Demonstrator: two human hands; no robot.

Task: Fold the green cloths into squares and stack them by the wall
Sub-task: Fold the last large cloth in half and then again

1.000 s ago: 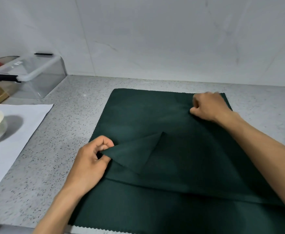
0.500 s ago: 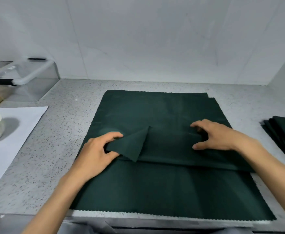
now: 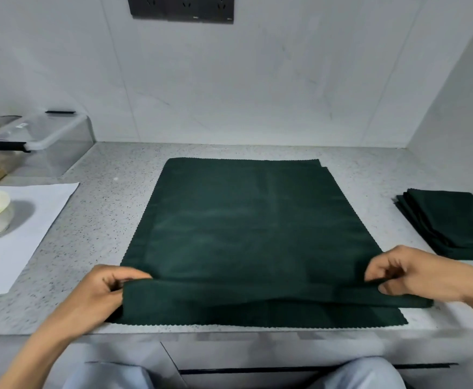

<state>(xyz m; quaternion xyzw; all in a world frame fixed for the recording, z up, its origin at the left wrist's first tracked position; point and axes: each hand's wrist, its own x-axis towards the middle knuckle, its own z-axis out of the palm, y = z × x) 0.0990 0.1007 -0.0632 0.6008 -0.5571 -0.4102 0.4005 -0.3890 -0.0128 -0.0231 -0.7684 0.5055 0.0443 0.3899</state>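
Green cloth (image 3: 246, 231) flat; folded stack (image 3: 451, 226) right.

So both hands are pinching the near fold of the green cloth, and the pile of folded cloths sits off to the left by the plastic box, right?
Not quite. The left hand and right hand do pinch the near fold of the green cloth, but the pile of folded cloths lies to the right, by the side wall. The plastic box is on the left. The head view shows this.
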